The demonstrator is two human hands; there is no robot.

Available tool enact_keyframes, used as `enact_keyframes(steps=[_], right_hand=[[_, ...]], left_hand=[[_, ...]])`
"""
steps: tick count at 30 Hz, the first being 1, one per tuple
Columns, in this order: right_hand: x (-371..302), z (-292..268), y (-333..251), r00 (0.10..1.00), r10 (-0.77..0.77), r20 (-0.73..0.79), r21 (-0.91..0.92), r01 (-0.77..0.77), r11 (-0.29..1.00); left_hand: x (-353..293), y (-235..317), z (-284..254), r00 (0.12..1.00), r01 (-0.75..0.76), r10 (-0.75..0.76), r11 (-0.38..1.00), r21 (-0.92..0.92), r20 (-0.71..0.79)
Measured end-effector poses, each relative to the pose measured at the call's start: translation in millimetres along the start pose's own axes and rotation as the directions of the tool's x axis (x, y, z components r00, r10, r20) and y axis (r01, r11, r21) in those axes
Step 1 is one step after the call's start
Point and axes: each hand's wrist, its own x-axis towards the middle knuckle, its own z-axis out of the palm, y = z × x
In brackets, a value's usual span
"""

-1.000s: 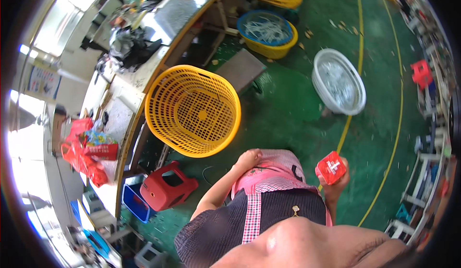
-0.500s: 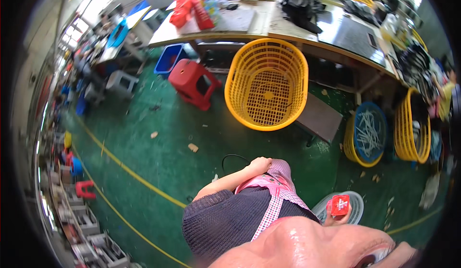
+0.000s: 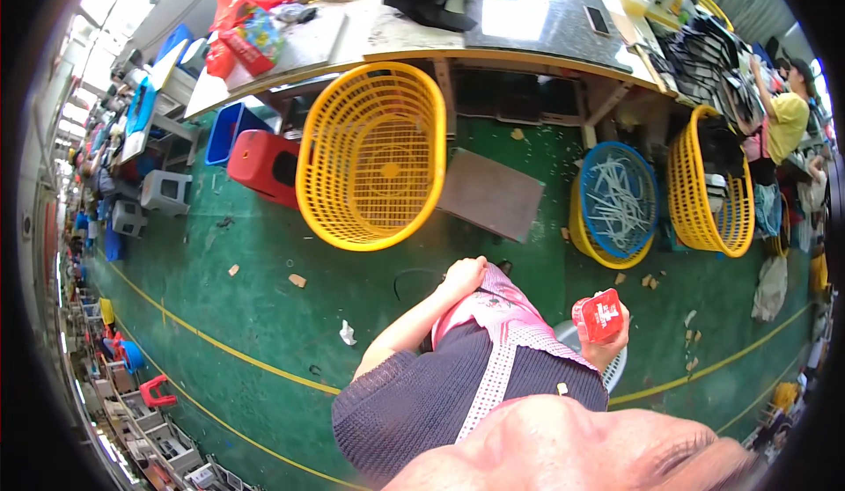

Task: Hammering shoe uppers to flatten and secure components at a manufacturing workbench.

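Observation:
My left hand (image 3: 466, 274) is closed at the edge of the pink checked apron (image 3: 504, 309), in front of my body, and appears to grip the cloth. In my right hand (image 3: 607, 345) a small red box with white print (image 3: 598, 313) is held up on the right side, fingers wrapped round its lower part. Behind that hand and lower down, a pale grey round basket or tub (image 3: 616, 373) shows in part; my hand and body hide the rest of it.
A large yellow basket (image 3: 438, 174) stands ahead, by a red stool (image 3: 255, 164) and a brown board (image 3: 493, 194). The worktable (image 3: 396, 40) spans the far side. At right are a blue basket (image 3: 650, 183) of white strips, another yellow basket (image 3: 676, 174) and a person (image 3: 786, 120).
The view has swung right, so the table, stool and baskets sit further left. My right hand with the red box has risen and shows more fully. My left hand stays at the apron.

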Motion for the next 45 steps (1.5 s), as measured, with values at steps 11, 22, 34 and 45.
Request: enact_keyframes(steps=[11, 22, 34, 45], right_hand=[[137, -108, 41, 0.997, 0.063, -0.034, -0.226, -0.069, 0.972], [336, -128, 68, 0.915, 0.139, 0.378, -0.203, -0.065, 0.977], [464, -6, 117, 0.659, 0.087, 0.747, 0.047, -0.183, 0.982], [600, 173, 151, 0.554, 0.043, 0.831, 0.045, -0.144, 0.989]], left_hand=[[111, 62, 55, 0.995, 0.079, -0.082, 0.996, 0.048, 0.059], [153, 129, 93, 0.832, 0.554, -0.555, 0.828, -0.086, 0.010], [235, 121, 88, 0.736, 0.668, -0.672, 0.701, -0.251, 0.083], [398, 25, -60, 0.692, 0.693, -0.592, 0.705, -0.151, 0.412]])
